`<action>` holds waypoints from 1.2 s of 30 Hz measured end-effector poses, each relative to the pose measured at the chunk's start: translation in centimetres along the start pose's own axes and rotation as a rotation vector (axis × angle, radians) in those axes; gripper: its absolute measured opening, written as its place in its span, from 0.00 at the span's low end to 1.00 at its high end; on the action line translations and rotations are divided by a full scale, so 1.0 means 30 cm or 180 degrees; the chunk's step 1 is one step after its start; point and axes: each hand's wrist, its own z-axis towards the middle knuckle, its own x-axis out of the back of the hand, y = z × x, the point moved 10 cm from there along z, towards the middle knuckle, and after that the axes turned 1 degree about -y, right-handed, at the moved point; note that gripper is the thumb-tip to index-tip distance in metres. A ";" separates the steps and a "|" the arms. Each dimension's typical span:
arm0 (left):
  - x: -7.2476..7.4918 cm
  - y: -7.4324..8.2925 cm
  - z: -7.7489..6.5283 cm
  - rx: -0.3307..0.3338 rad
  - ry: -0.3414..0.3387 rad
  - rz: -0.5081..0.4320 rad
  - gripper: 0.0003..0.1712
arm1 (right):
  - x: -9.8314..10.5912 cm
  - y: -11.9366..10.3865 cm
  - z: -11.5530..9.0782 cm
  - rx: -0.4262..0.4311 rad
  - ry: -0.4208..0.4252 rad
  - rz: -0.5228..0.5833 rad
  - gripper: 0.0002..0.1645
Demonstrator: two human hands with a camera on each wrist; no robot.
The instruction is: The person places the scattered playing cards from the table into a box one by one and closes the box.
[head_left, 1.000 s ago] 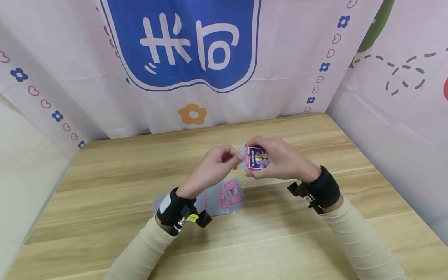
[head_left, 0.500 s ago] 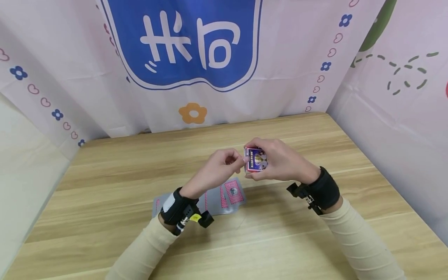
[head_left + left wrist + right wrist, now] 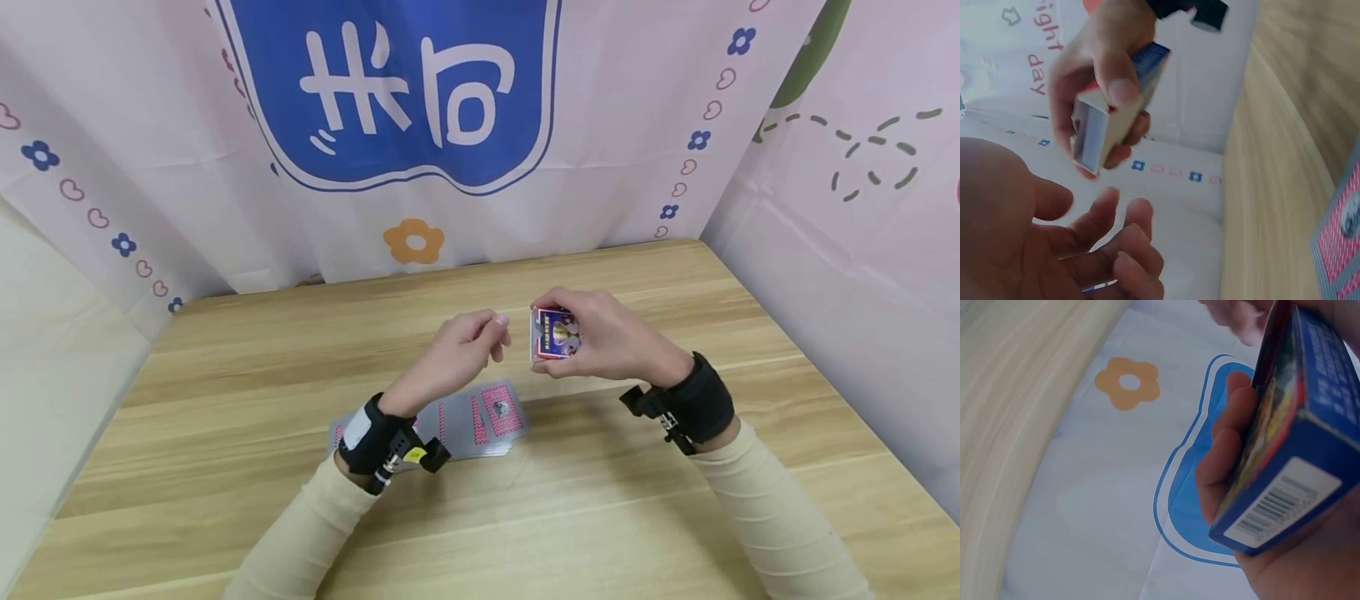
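My right hand [image 3: 611, 337] grips a small blue-and-red playing card box [image 3: 558, 335] above the table, fingers and thumb on its opposite edges. The box's end with a barcode label [image 3: 1282, 503] faces the right wrist camera. Its other end is open toward my left hand; in the left wrist view a pale surface [image 3: 1092, 139] shows inside that opening. My left hand [image 3: 465, 346] hovers just left of the box, fingers loosely bent and nothing between them. Under my left wrist, spread playing cards [image 3: 501, 410] with pink-checked backs and grey borders lie on the table, partly hidden by the wrist.
The wood-grain table [image 3: 600, 517] reaches back to a white printed curtain [image 3: 187, 208] with a blue emblem and an orange flower. Another curtain [image 3: 847, 275] closes off the right side. Each wrist wears a black strap with a small camera.
Cards that stuck out of the box's open end a second ago no longer protrude. My left thumb pressed at that end, then the left hand drew back left. The right hand shifted slightly.
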 end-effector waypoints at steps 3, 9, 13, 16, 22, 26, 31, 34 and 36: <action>-0.019 -0.037 0.008 0.0085 -0.0184 0.0378 0.16 | 0.000 0.002 0.000 -0.0004 -0.0005 0.0002 0.42; -0.083 -0.132 0.022 0.0398 -0.0666 0.1303 0.13 | -0.004 0.006 -0.003 -0.0030 -0.0010 0.0009 0.42; -0.100 -0.177 0.025 0.0625 -0.0738 0.1595 0.25 | -0.007 0.010 -0.005 -0.0062 -0.0040 0.0038 0.42; -0.103 -0.191 0.028 0.0665 -0.0682 0.1759 0.31 | -0.007 0.010 -0.005 -0.0067 -0.0043 0.0032 0.42; -0.120 -0.202 0.032 0.0600 -0.0653 0.1968 0.30 | -0.004 0.008 -0.003 -0.0055 -0.0028 -0.0003 0.42; -0.127 -0.208 0.032 0.0572 -0.0651 0.2001 0.31 | -0.004 0.005 -0.002 -0.0031 -0.0023 -0.0011 0.42; -0.122 -0.213 0.030 0.0624 -0.0613 0.1935 0.37 | -0.006 0.005 -0.001 -0.0036 -0.0040 -0.0001 0.42; -0.125 -0.219 0.031 0.0684 -0.0661 0.1840 0.35 | -0.008 0.004 -0.001 -0.0046 -0.0051 0.0011 0.41; -0.132 -0.220 0.032 0.0695 -0.0736 0.1774 0.30 | -0.011 0.004 -0.002 -0.0054 -0.0066 0.0021 0.41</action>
